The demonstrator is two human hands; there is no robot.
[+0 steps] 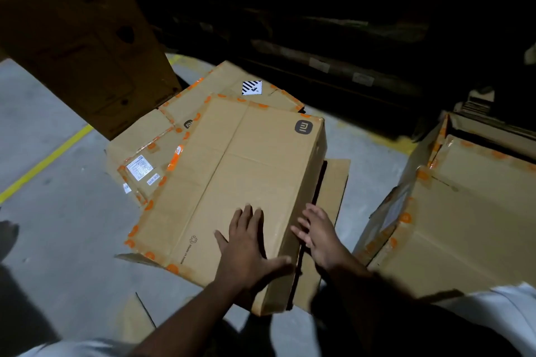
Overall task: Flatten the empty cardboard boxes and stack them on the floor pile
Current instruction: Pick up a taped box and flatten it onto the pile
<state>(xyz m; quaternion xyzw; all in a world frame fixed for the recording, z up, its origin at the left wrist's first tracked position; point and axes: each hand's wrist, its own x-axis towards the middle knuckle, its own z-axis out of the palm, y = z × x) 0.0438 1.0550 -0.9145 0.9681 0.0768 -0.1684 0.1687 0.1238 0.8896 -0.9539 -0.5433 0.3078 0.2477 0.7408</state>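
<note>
A brown cardboard box [232, 171] with orange tape and a dark square logo lies nearly flat on top of the floor pile [162, 142] of flattened boxes. My left hand [249, 246] presses flat on its near end, fingers spread. Beside it, my right hand [322, 235] is open with straight fingers at the box's right edge, above a dark gap along the fold.
A large upright brown box [84, 46] stands at the back left. Another opened box [452, 206] with orange tape sits at the right. A yellow line [43, 165] crosses the grey concrete floor on the left. Dark shelving fills the background.
</note>
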